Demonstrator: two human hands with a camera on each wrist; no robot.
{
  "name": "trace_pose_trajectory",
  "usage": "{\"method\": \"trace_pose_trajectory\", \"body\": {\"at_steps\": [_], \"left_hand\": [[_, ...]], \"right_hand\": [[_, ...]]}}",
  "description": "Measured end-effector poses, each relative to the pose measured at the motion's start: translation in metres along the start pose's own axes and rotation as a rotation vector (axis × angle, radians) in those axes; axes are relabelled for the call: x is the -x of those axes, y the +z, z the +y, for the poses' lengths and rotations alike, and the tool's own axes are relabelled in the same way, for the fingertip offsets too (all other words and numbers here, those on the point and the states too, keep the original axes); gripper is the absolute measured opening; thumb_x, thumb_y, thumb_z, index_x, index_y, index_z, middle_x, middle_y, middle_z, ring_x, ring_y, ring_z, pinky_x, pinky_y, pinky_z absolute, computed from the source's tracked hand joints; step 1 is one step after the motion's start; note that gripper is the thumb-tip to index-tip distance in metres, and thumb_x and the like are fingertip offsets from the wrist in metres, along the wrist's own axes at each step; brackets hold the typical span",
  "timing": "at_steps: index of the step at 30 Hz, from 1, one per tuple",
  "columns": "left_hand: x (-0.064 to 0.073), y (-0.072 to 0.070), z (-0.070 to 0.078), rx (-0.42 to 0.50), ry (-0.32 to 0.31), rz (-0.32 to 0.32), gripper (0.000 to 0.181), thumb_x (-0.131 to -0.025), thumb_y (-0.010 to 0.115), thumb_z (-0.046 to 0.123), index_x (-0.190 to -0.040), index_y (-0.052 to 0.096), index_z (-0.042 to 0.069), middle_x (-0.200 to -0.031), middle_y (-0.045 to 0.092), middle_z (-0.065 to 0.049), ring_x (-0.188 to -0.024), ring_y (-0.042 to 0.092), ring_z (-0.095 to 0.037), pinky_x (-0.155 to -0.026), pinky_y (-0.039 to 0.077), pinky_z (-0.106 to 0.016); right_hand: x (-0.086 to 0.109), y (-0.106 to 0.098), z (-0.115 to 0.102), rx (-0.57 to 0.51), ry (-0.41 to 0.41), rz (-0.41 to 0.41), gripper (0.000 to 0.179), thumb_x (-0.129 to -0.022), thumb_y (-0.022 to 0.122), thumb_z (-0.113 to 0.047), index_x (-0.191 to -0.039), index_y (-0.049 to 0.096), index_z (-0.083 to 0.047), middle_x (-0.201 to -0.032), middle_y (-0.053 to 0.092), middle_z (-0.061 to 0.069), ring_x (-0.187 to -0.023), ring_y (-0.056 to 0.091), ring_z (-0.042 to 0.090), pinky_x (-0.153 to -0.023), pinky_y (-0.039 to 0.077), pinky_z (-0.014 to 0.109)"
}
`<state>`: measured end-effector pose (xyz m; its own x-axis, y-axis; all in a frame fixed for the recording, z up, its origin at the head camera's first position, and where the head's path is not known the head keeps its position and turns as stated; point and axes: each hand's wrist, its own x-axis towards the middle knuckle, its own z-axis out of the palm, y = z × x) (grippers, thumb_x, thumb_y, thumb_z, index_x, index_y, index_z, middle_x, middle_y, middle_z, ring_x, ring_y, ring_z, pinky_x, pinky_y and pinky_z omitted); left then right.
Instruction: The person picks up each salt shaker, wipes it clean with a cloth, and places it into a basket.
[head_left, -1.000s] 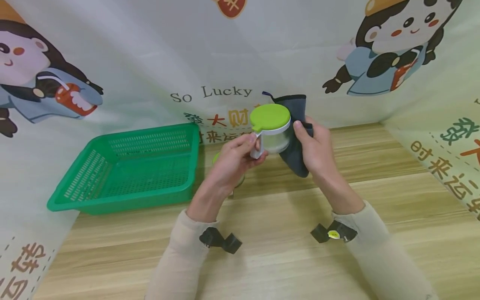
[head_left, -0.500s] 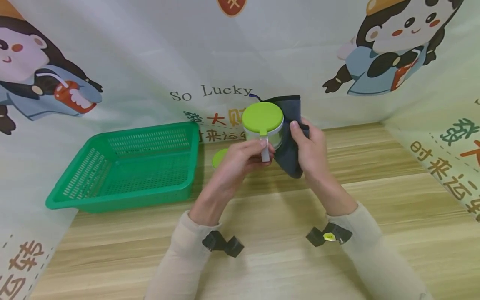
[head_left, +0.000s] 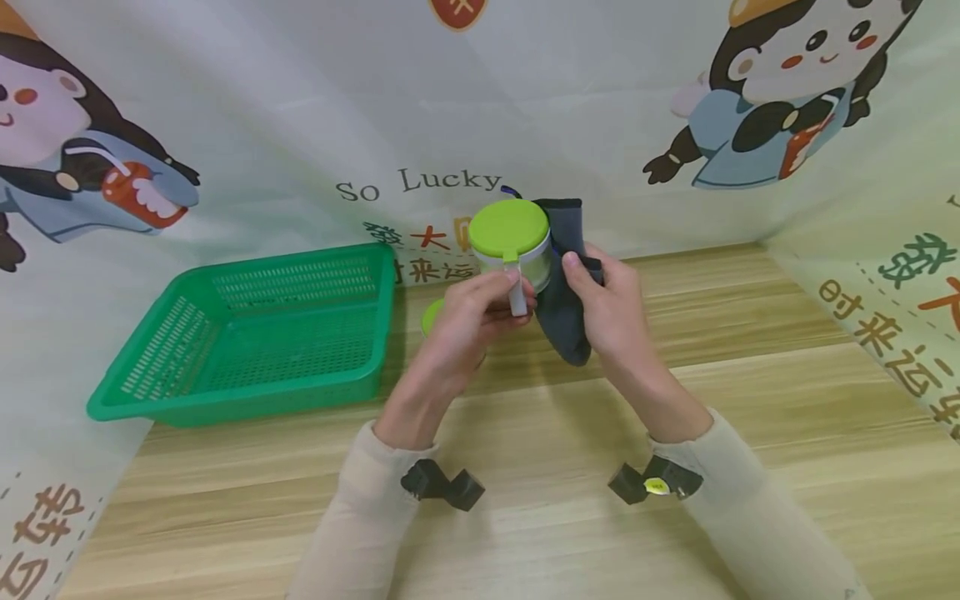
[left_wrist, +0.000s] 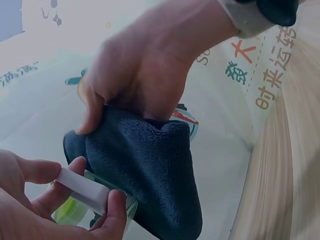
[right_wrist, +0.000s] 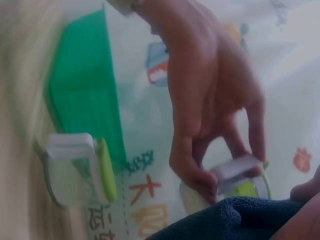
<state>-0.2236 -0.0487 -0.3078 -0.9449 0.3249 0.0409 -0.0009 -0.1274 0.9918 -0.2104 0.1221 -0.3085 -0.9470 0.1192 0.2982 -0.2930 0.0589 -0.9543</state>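
A clear seasoning jar (head_left: 536,272) with a lime-green lid (head_left: 508,227) and a white handle (head_left: 517,293) is held up above the table. My left hand (head_left: 463,323) pinches the handle between thumb and fingers. My right hand (head_left: 617,310) grips a dark blue-grey cloth (head_left: 564,323), thumb on its near face, and the cloth lies against the jar's right side. Plush pile shows on the cloth (left_wrist: 150,160) in the left wrist view. Behind my left hand stands a second green-lidded jar (right_wrist: 72,177), mostly hidden from the head view.
A green plastic basket (head_left: 262,402) with perforated walls stands on the left of the wooden table (head_left: 540,483). A printed backdrop (head_left: 337,100) rises behind the table and along its sides.
Both hands have shifted left with the jar and the cloth. The jar has turned so that its handle points towards me. The second jar and basket have stayed in place.
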Motion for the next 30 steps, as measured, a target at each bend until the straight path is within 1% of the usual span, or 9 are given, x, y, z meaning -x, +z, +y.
{"method": "trace_pose_trajectory", "body": {"at_steps": [3, 6, 10, 15, 18, 20, 22, 25, 30], "left_hand": [[-0.001, -0.004, -0.001, -0.010, -0.019, 0.029, 0.028, -0.108, 0.053, 0.027, -0.101, 0.068, 0.004, -0.098, 0.066, -0.003, -0.091, 0.063, -0.016, -0.091, 0.055, -0.030], [-0.002, -0.005, -0.002, -0.034, -0.031, 0.025, 0.029, -0.107, 0.054, 0.029, -0.100, 0.069, 0.005, -0.097, 0.067, -0.003, -0.093, 0.065, -0.018, -0.093, 0.056, -0.032], [-0.002, -0.003, -0.004, -0.068, -0.043, -0.024, 0.029, -0.106, 0.056, 0.027, -0.097, 0.070, 0.003, -0.095, 0.069, -0.005, -0.091, 0.066, -0.018, -0.095, 0.056, -0.034], [-0.002, 0.004, -0.008, -0.076, -0.051, -0.086, 0.028, -0.104, 0.057, 0.024, -0.094, 0.071, 0.001, -0.092, 0.070, -0.007, -0.084, 0.066, -0.016, -0.088, 0.058, -0.032], [-0.003, 0.006, -0.010, -0.067, -0.045, -0.088, 0.029, -0.104, 0.058, 0.024, -0.093, 0.071, 0.000, -0.090, 0.070, -0.007, -0.082, 0.066, -0.016, -0.085, 0.058, -0.030], [-0.004, 0.005, -0.011, -0.052, -0.046, -0.077, 0.029, -0.104, 0.058, 0.024, -0.093, 0.071, 0.001, -0.090, 0.070, -0.006, -0.083, 0.066, -0.017, -0.085, 0.058, -0.030], [-0.004, 0.003, -0.011, -0.036, -0.046, -0.059, 0.028, -0.105, 0.058, 0.024, -0.093, 0.071, 0.002, -0.090, 0.070, -0.006, -0.085, 0.067, -0.017, -0.086, 0.058, -0.030], [-0.004, -0.001, -0.010, -0.005, -0.043, -0.025, 0.026, -0.105, 0.058, 0.025, -0.093, 0.070, 0.004, -0.090, 0.070, -0.005, -0.087, 0.068, -0.017, -0.086, 0.059, -0.028], [-0.006, -0.008, -0.008, 0.001, -0.049, 0.019, 0.026, -0.105, 0.058, 0.027, -0.096, 0.070, 0.006, -0.093, 0.071, -0.004, -0.091, 0.070, -0.018, -0.084, 0.060, -0.026]], "right_hand": [[0.002, 0.007, 0.004, -0.009, -0.022, -0.011, 0.032, -0.109, 0.053, -0.019, -0.123, 0.066, 0.008, -0.106, 0.066, 0.018, -0.089, 0.060, 0.016, -0.080, 0.053, 0.022], [-0.001, 0.007, 0.008, -0.034, -0.011, -0.005, 0.033, -0.109, 0.052, -0.020, -0.120, 0.065, 0.008, -0.098, 0.066, 0.009, -0.087, 0.060, 0.013, -0.080, 0.052, 0.022], [-0.011, -0.002, 0.013, -0.019, 0.038, 0.019, 0.034, -0.110, 0.050, -0.025, -0.117, 0.064, 0.005, -0.091, 0.061, -0.003, -0.087, 0.055, 0.010, -0.081, 0.047, 0.022], [-0.023, -0.017, 0.015, 0.024, 0.088, 0.053, 0.034, -0.110, 0.049, -0.030, -0.114, 0.063, 0.000, -0.089, 0.059, -0.008, -0.089, 0.053, 0.011, -0.082, 0.045, 0.023], [-0.024, -0.020, 0.015, 0.060, 0.089, 0.044, 0.035, -0.111, 0.048, -0.030, -0.116, 0.062, 0.001, -0.094, 0.060, -0.004, -0.091, 0.053, 0.012, -0.084, 0.045, 0.024], [-0.022, -0.018, 0.015, 0.107, 0.077, 0.028, 0.036, -0.111, 0.047, -0.030, -0.119, 0.063, 0.002, -0.101, 0.062, 0.003, -0.094, 0.053, 0.014, -0.086, 0.044, 0.024], [-0.018, -0.013, 0.014, 0.154, 0.044, 0.011, 0.037, -0.111, 0.047, -0.027, -0.123, 0.064, 0.003, -0.109, 0.064, 0.012, -0.097, 0.054, 0.018, -0.087, 0.045, 0.025], [-0.011, -0.006, 0.011, 0.199, -0.008, -0.018, 0.035, -0.111, 0.048, -0.025, -0.125, 0.065, 0.003, -0.116, 0.066, 0.021, -0.100, 0.057, 0.023, -0.088, 0.046, 0.027], [-0.002, 0.001, 0.006, 0.244, -0.072, -0.076, 0.035, -0.110, 0.050, -0.024, -0.132, 0.065, -0.001, -0.118, 0.070, 0.023, -0.103, 0.063, 0.030, -0.088, 0.050, 0.032]]}}
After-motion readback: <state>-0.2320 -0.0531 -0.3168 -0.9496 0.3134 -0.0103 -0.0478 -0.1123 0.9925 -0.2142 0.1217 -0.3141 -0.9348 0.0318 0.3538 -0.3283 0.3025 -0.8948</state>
